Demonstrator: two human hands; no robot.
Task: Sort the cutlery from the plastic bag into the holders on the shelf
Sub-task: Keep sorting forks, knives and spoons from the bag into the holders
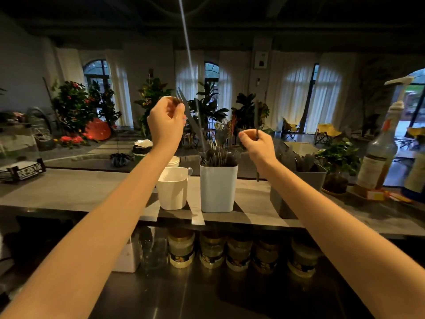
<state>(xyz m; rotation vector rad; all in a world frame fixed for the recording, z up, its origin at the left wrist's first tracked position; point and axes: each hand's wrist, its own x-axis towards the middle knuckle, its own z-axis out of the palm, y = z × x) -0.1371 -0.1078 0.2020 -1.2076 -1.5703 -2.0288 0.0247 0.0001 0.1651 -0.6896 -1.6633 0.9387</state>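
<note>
My left hand [166,122] is raised above the shelf and pinches a dark plastic fork [192,122], tines up, its handle slanting down toward the white holder [218,188] full of dark forks. My right hand [258,146] pinches a thin dark utensil [257,118] that stands upright, its lower end showing below my wrist. It hangs between the white holder and a grey holder [308,176] that holds more dark cutlery. The plastic bag is not in view.
A white cup-like container [172,191] stands left of the white holder on the grey shelf [69,192]. A pump bottle [379,155] and a small potted plant [338,166] stand at the right. Jars [181,249] line the lower level under the shelf.
</note>
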